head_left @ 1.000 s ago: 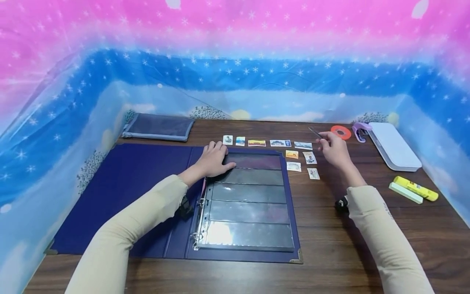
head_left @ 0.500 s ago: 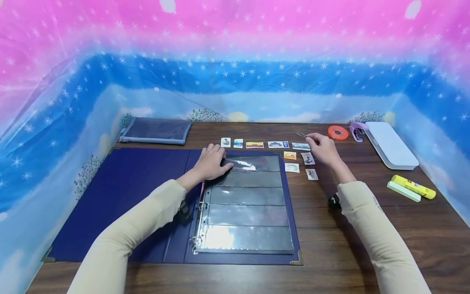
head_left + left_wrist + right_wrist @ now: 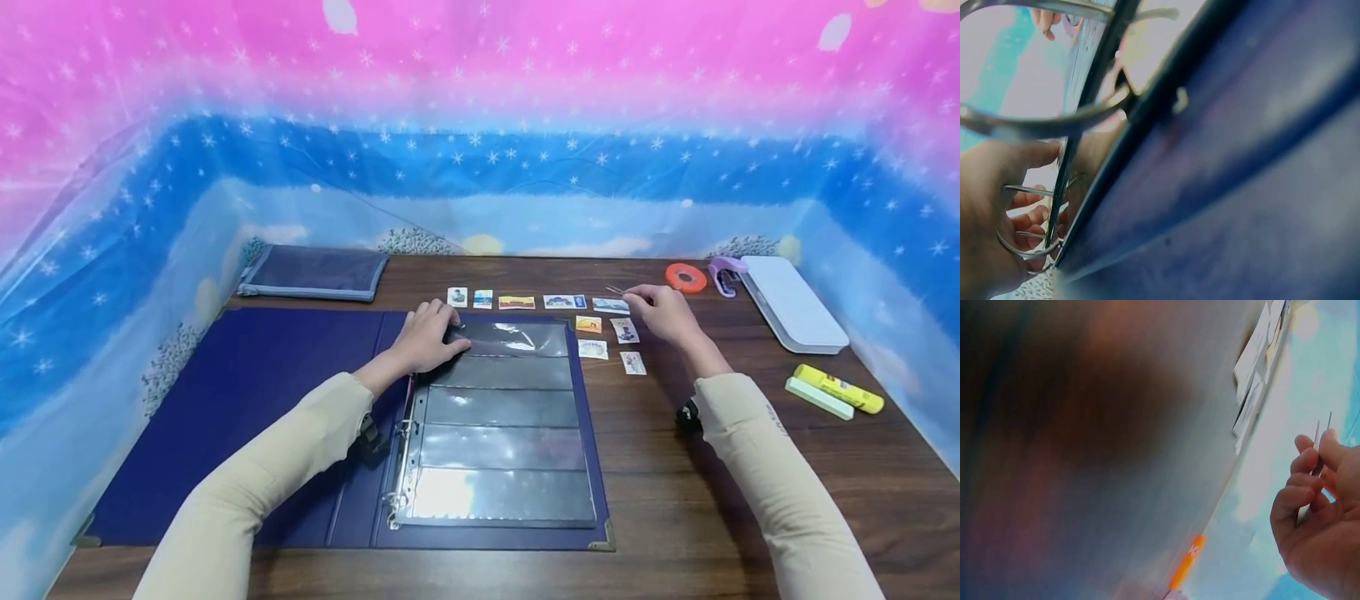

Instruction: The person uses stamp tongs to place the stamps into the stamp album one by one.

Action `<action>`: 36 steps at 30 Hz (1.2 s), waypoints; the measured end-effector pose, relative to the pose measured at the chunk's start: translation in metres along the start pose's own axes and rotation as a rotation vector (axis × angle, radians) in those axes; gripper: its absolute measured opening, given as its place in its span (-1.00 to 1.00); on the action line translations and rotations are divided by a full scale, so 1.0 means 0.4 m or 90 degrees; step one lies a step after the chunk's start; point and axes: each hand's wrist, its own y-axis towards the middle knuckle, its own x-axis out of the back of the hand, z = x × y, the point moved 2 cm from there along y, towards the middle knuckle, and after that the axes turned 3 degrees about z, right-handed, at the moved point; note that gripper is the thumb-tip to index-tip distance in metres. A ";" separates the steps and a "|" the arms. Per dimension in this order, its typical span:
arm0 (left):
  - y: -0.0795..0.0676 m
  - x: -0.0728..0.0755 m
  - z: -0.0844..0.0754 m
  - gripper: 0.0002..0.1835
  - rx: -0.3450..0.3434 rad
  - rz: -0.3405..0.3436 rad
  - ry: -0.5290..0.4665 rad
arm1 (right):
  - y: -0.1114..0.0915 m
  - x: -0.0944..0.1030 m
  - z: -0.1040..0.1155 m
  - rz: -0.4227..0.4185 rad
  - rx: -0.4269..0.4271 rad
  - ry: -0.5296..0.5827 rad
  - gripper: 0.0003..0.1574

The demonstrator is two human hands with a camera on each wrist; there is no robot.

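My left hand [image 3: 429, 337] rests on the top left corner of a black pocket page [image 3: 501, 372], its fingers extended toward the page's far edge. That page lies on the rings of an open dark blue binder [image 3: 247, 400]. In my right hand [image 3: 667, 315] I pinch a pair of metal tweezers [image 3: 1302, 515]; their two tips stand apart in the right wrist view. Those tips are close by a blue and white stamp [image 3: 611, 306], the rightmost in the back row. Nearer me lie an orange stamp [image 3: 588, 324] and several others.
Along the back are a grey zip pouch [image 3: 315, 271], an orange tape roll [image 3: 686, 277] and a lilac stapler-like tool [image 3: 726, 275]. A white case [image 3: 797, 304] stands at right, with a yellow glue stick [image 3: 838, 388] and a pale green bar [image 3: 819, 398] nearer me.
My right hand has moved left from near the tape roll to the rightmost stamp of the back row, with the tweezers. The left hand has stayed on the page. The head view has shifted slightly.
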 end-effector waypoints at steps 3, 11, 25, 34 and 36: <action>0.001 0.000 0.004 -0.57 -0.005 -0.003 -0.019 | 0.000 0.007 -0.019 0.021 -0.004 -0.013 -0.51; 0.009 -0.005 0.016 -0.70 -0.028 -0.013 -0.097 | -0.013 0.028 -0.091 0.056 -0.028 -0.079 -0.57; 0.006 -0.011 0.066 -0.84 -0.046 -0.064 -0.270 | -0.013 0.029 -0.134 0.130 -0.039 -0.062 -0.64; 0.010 -0.014 0.073 -0.82 -0.031 -0.080 -0.297 | 0.008 0.038 -0.110 0.183 -0.028 -0.059 -0.65; 0.012 -0.016 0.074 -0.83 -0.034 -0.089 -0.298 | 0.012 0.044 -0.105 0.197 -0.023 -0.065 -0.65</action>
